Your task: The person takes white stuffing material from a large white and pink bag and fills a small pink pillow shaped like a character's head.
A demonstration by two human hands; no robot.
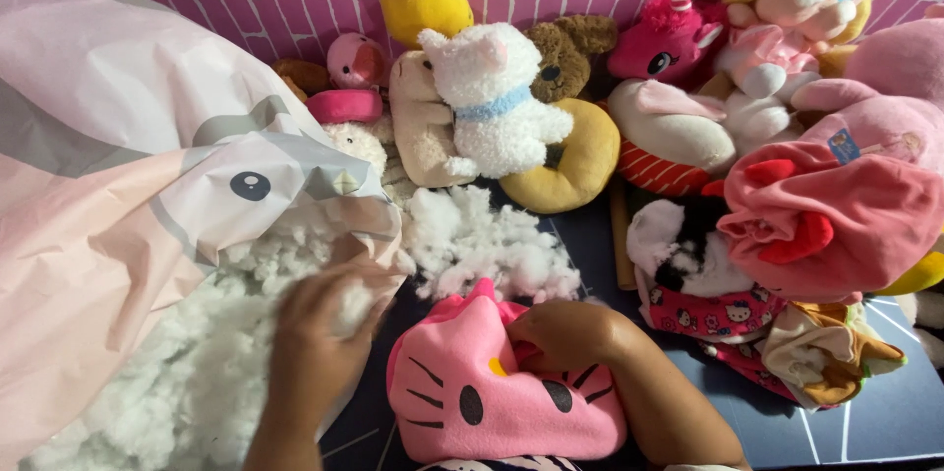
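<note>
My left hand [320, 333] reaches into the mouth of a big pink and white plastic bag [118, 186] and closes on a clump of white stuffing [197, 363]. My right hand [562, 331] holds the top opening of a flat pink cat-face plush skin [492, 397] that lies in front of me, with its fingers tucked into the opening. A loose pile of white stuffing [482, 240] lies on the dark mat just beyond the plush skin.
Several plush toys stand along the pink brick wall: a white cat [497, 97], a yellow ring-shaped one [580, 166], a pink unicorn [664, 43]. A heap of unstuffed plush skins [826, 215] lies at the right on the dark blue mat [885, 412].
</note>
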